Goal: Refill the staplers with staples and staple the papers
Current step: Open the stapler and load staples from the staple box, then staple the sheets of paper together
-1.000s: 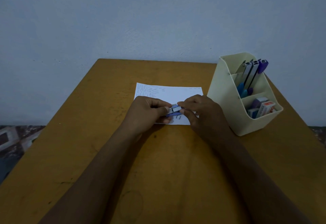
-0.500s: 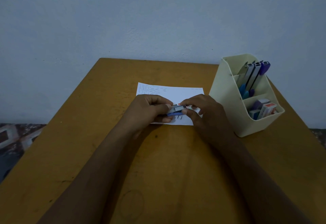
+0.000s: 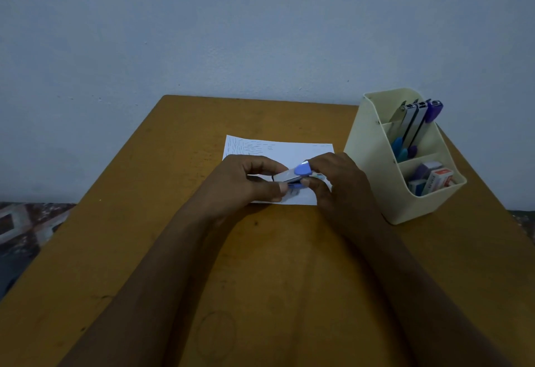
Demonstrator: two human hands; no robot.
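I hold the stapler (image 3: 295,176) just above the paper (image 3: 278,149) on the worktop (image 3: 173,222). The fingers of my left hand (image 3: 246,184) pinch its metal end to steady it. Those of my right hand (image 3: 337,185) curl round the blue end, probably to work the staple tray.

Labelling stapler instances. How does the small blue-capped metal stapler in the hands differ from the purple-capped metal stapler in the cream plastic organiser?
Pose: blue-capped stapler lies near level over the white paper; purple-capped stapler stands on end in the cream organiser. Grip: left hand and right hand hold the blue-capped stapler; purple-capped stapler is untouched. Both: silver metal bodies, plastic caps.
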